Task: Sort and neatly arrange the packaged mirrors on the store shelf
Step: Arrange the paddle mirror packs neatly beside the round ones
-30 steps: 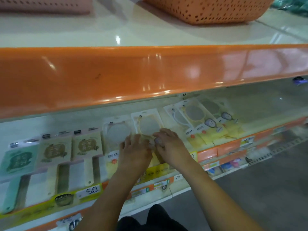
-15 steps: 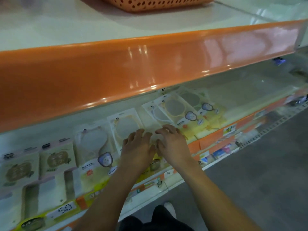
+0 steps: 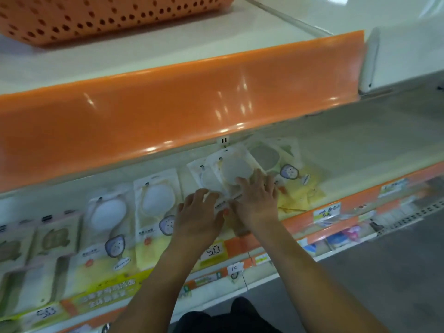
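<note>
1. Left hand (image 3: 199,219): fingers spread, resting on the skewed mirror packs (image 3: 230,174), mid-shelf (image 3: 360,150).
2. Right hand (image 3: 257,200): fingers spread flat on the same overlapped pile.
3. Risk: slick packaging; uneven push could fan the pile further.

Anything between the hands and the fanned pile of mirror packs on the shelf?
Nothing visible. The left hand and the right hand already lie on the fanned mirror packs, fingers spread flat. The orange shelf lip overhangs above but does not cut across either arm.
</note>
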